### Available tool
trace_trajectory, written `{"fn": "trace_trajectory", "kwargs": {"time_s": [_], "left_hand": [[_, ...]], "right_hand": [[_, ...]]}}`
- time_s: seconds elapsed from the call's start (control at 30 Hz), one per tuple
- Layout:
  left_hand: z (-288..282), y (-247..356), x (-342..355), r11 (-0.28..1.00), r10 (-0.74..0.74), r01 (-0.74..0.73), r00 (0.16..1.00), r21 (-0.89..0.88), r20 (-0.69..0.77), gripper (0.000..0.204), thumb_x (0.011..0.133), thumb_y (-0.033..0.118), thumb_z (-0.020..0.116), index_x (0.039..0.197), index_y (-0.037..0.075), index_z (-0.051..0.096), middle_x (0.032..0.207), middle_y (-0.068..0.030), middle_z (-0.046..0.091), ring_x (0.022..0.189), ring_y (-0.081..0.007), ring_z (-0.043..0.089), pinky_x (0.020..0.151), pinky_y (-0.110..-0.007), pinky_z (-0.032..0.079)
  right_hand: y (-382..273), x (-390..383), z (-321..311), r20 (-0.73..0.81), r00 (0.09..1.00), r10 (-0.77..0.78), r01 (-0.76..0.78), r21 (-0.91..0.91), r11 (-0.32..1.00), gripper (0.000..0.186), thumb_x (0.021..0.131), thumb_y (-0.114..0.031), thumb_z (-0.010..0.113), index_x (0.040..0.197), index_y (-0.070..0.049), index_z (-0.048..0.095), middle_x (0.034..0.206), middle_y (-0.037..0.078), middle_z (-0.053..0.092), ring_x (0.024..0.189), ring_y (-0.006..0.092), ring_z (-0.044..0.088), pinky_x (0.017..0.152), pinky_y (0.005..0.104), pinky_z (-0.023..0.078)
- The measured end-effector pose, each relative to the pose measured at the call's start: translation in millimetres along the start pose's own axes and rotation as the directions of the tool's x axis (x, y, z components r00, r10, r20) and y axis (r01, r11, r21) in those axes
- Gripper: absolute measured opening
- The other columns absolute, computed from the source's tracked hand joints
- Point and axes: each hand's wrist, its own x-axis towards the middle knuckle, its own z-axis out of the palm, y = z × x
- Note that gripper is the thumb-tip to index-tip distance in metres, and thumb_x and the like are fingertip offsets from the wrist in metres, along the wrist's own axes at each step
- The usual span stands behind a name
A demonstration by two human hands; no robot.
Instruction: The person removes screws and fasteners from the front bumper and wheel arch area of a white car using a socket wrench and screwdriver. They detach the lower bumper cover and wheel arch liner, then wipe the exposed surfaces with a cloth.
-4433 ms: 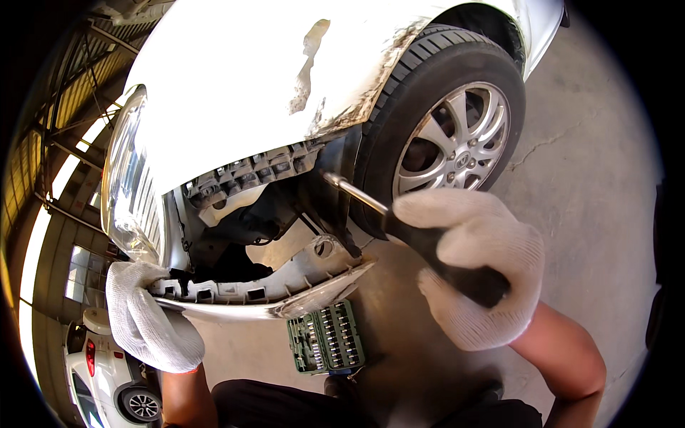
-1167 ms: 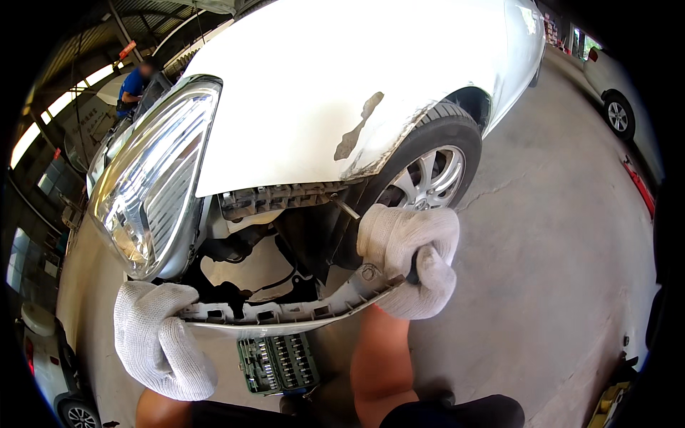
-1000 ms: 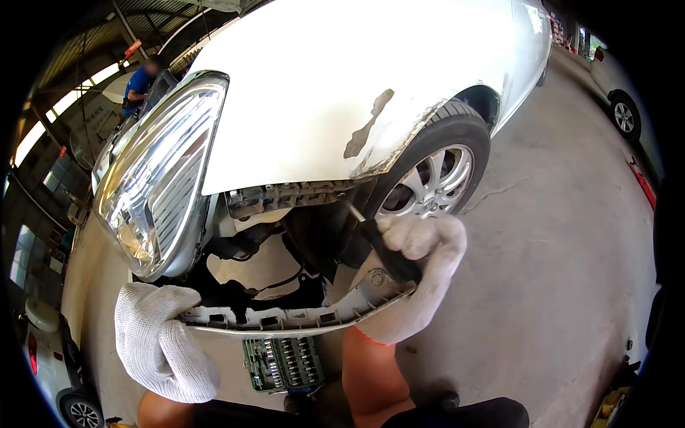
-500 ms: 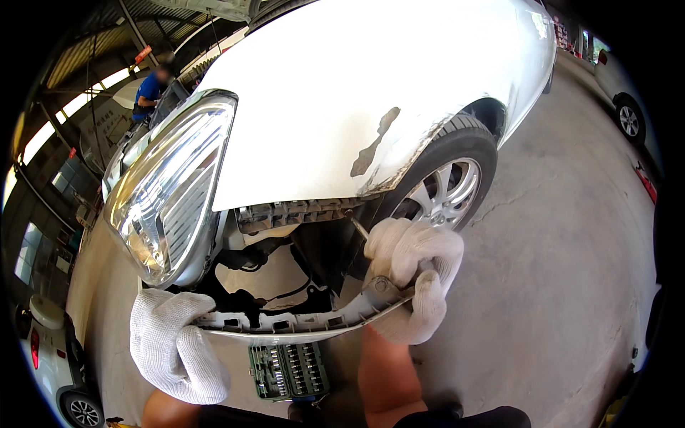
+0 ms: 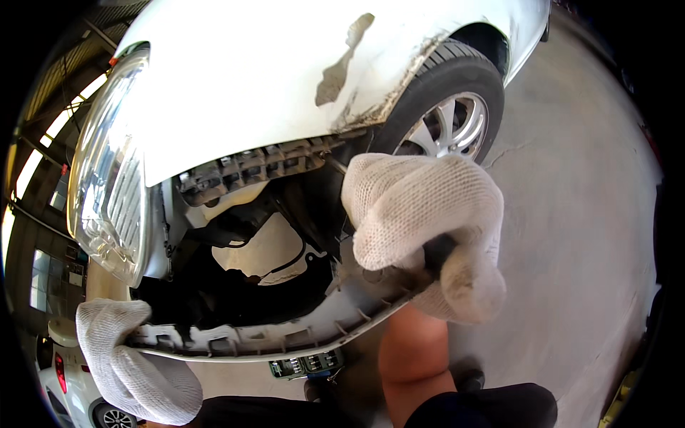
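My left hand [image 5: 135, 364], in a white knitted glove, is closed on the left part of a white bumper cover [image 5: 285, 347], whose slotted upper edge faces up. My right hand [image 5: 428, 228], gloved too, is closed around a screwdriver [image 5: 337, 165]. Its thin metal shaft points up and left toward the dark bracket [image 5: 257, 165] under the white fender [image 5: 235, 85]; part of its dark handle shows inside the fist. The bumper cover's right end meets the lower side of this hand, and the glove hides whether fingers grip it. A dark gap lies between cover and car body.
The headlight [image 5: 107, 178] is at left, the front wheel [image 5: 457, 107] beyond my right hand. The fender has a peeled grey patch [image 5: 342, 60]. A green socket set case [image 5: 307, 364] lies on the floor below the cover. Another white car [image 5: 68, 378] stands lower left.
My view has come closer to the car, and the fender and headlight have shifted up and left. Both hands keep their closed grips. The bumper cover sits farther from the fender in the picture.
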Motion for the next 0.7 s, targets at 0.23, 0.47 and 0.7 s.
{"fn": "trace_trajectory", "kwargs": {"time_s": [0.23, 0.47, 0.7], "left_hand": [[-23.0, -55.0, -17.2, 0.971, 0.065, -0.109, 0.977, 0.214, 0.203, 0.037, 0.11, 0.027, 0.055, 0.117, -0.007, 0.065, 0.114, -0.0187, 0.064, 0.098, -0.0273, 0.06, 0.09, -0.039, 0.049], [-31.0, -33.4, -2.7, 0.998, 0.057, -0.064, 0.968, 0.022, 0.243, 0.039, 0.113, 0.032, 0.051, 0.119, -0.004, 0.065, 0.115, -0.0149, 0.062, 0.093, -0.021, 0.057, 0.087, -0.036, 0.048], [-3.7, -24.2, -23.2, 0.987, -0.123, 0.123, 0.992, -0.108, 0.008, 0.048, 0.119, 0.038, 0.046, 0.128, -0.005, 0.065, 0.123, -0.0134, 0.064, 0.102, -0.0183, 0.062, 0.095, -0.032, 0.051]], "right_hand": [[42.0, -21.4, 34.1, -0.454, 0.841, -0.293, 0.306, -0.046, 0.951, 0.045, 0.118, -0.04, 0.052, 0.13, 0.002, 0.063, 0.087, 0.005, 0.063, 0.073, 0.0168, 0.06, 0.079, 0.0381, 0.059], [19.6, -23.1, 28.1, -0.423, 0.888, -0.181, 0.255, 0.125, 0.959, 0.044, 0.118, -0.039, 0.048, 0.137, -0.001, 0.06, 0.07, 0.002, 0.06, 0.059, 0.0169, 0.052, 0.086, 0.041, 0.057], [8.2, 8.2, -36.0, 0.224, 0.973, -0.059, 0.043, 0.077, 0.996, 0.029, 0.084, -0.005, 0.055, 0.104, 0.007, 0.072, 0.078, 0.013, 0.072, 0.065, 0.0176, 0.059, 0.068, 0.0387, 0.054]]}}
